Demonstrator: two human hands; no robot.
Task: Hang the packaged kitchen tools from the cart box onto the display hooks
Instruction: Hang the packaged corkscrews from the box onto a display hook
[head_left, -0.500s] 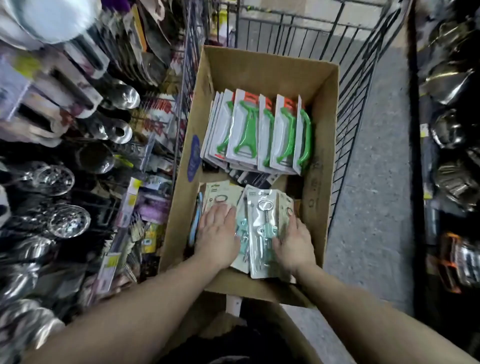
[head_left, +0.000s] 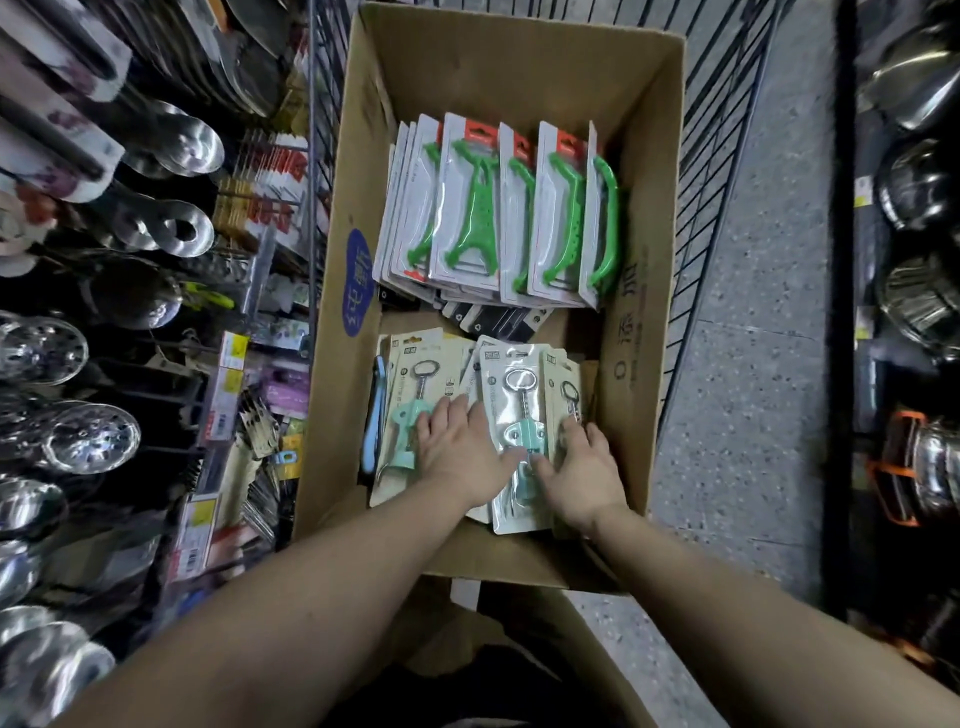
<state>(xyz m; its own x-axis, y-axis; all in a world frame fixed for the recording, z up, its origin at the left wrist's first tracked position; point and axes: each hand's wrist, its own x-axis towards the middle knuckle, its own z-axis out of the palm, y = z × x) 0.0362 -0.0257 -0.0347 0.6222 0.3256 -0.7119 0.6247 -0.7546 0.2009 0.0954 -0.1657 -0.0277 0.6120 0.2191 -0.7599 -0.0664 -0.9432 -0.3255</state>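
Note:
A cardboard box (head_left: 639, 291) sits in a wire cart. Its far half holds a row of white cards with green tools (head_left: 498, 213). Its near half holds several packaged corkscrews with mint-green bodies (head_left: 511, 400). My left hand (head_left: 460, 452) lies flat on the left corkscrew packs, fingers spread. My right hand (head_left: 587, 473) rests on the right side of the same pile, its thumb against the top pack. Neither hand has lifted a pack. The display hooks (head_left: 249, 208) on the left carry hanging goods.
Steel ladles and skimmers (head_left: 171, 150) hang on the left rack, with price tags (head_left: 228, 384) along the shelf edge. The black wire cart wall (head_left: 717, 171) borders the box on the right. Beyond it lie grey floor (head_left: 753, 415) and a shelf of steel pots (head_left: 919, 187).
The view has shifted closer to the box. My left hand has slid right, uncovering the left corkscrew pack, and both hands now sit closer together on the pile.

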